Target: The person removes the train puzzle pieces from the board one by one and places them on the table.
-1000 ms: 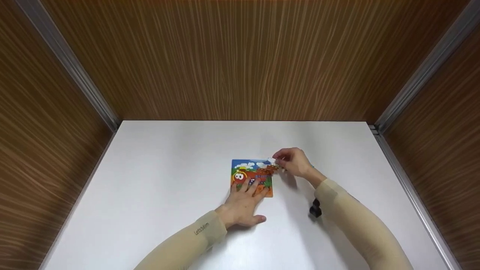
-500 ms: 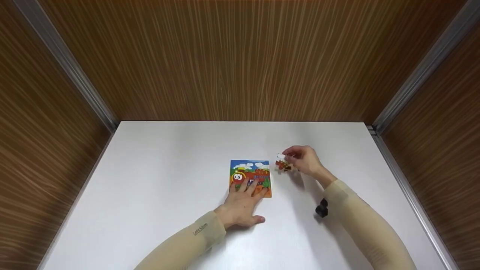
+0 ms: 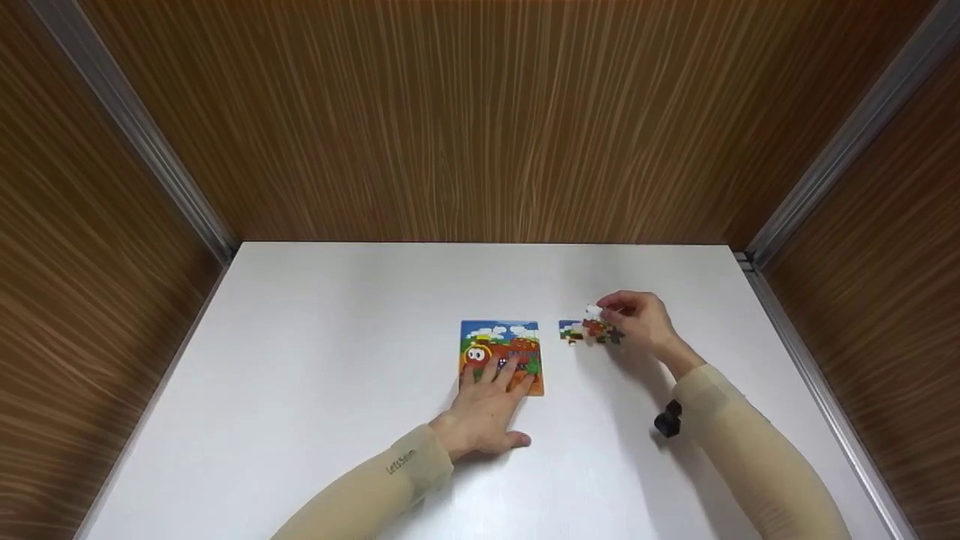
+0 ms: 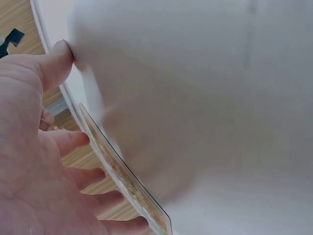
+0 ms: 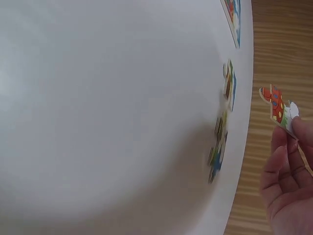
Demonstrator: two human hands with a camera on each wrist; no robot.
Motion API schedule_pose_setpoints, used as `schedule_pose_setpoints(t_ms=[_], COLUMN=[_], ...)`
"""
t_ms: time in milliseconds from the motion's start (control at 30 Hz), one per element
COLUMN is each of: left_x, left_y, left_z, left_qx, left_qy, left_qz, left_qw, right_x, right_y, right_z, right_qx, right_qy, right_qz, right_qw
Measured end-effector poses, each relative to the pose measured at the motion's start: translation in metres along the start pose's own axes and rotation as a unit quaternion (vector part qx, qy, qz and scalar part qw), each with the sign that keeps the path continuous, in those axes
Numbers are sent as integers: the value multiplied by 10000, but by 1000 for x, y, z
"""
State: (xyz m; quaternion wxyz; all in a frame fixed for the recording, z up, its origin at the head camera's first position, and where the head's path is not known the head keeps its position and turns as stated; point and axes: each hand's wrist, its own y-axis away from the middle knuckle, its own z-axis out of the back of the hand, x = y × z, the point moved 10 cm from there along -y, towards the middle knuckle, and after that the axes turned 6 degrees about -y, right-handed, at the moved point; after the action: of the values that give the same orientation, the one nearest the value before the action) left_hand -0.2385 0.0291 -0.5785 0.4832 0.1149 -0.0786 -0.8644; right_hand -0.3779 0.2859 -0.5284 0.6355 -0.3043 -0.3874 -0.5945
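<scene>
A colourful train picture puzzle board point(image 3: 487, 331) lies flat on the white table. My left hand point(image 3: 484, 416) rests on its lower part, fingers straight and spread, thumb out to the side; the left wrist view shows the fingertips along the board's edge point(image 4: 124, 176). My right hand point(image 3: 643, 321) pinches a jigsaw piece point(image 5: 278, 105) between thumb and fingers, to the right of the board. Red and white print shows on that piece, raised above the table. Below it, loose jigsaw pieces point(image 5: 216, 156) lie on the table, and another piece point(image 3: 568, 328) lies nearer the board.
The white tabletop point(image 3: 337, 337) surrounds the board. Wood-grain panels point(image 3: 480, 120) stand behind and at both sides, with metal rails point(image 3: 150, 135) at the corners. A black device point(image 3: 668, 418) hangs beneath the right wrist.
My right hand has drawn the jigsaw piece from the board's upper right edge to the right. Loose pieces it covered now show between hand and board. The left hand stays put.
</scene>
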Motion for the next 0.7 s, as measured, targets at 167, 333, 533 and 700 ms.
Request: schedule_pose_setpoints(t_ms=[167,333,533,700], left_x=[0,-1,-2,-1], left_y=[1,3,4,5], left_z=[-1,1,-1,-3], left_qx=[-65,-234,-243,-177], left_qy=[-147,-209,-218,-163], left_qz=[51,51,48,65], left_qw=[9999,9995,9995,9997], right_x=[-11,-28,-49,-62], right_y=[2,5,8,10], right_z=[16,30,42,48], right_qx=[-219,-325,-311,-245], right_qy=[105,227,363,303], right_qz=[-50,-306,-626,-824], right_qw=[9997,9987,9969,9958])
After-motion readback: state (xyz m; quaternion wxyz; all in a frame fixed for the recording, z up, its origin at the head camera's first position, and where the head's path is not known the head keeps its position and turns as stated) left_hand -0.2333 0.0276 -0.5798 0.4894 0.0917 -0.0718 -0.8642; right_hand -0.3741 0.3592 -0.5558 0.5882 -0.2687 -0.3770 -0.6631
